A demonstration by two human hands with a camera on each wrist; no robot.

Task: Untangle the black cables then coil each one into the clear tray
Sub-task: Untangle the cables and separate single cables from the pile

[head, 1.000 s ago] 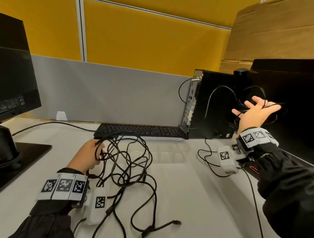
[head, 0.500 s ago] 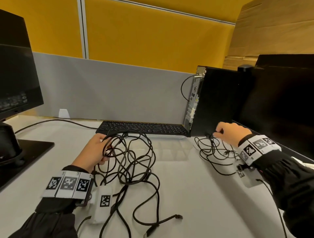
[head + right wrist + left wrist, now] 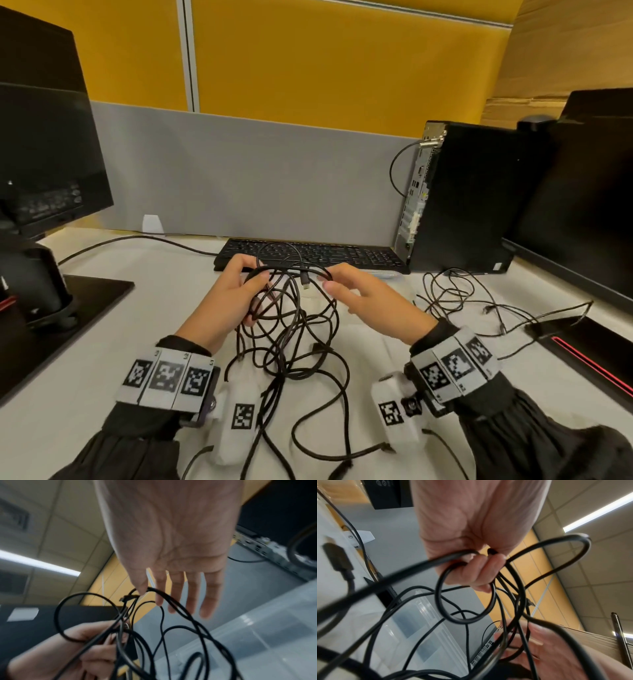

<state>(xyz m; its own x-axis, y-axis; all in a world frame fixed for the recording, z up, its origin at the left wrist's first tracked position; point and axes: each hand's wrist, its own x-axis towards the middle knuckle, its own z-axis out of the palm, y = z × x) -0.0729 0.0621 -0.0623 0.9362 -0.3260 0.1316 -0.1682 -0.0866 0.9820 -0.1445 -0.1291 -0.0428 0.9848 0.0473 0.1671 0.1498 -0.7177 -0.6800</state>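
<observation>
Office cubicle: partition [image 3: 239,171], keyboard [image 3: 325,255], monitor [image 3: 44,144].

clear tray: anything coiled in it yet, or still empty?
Apparently empty. The clear tray shows bare bottom; the black cables hang tangled from the left hand, before it. Its far end is hidden.
</observation>
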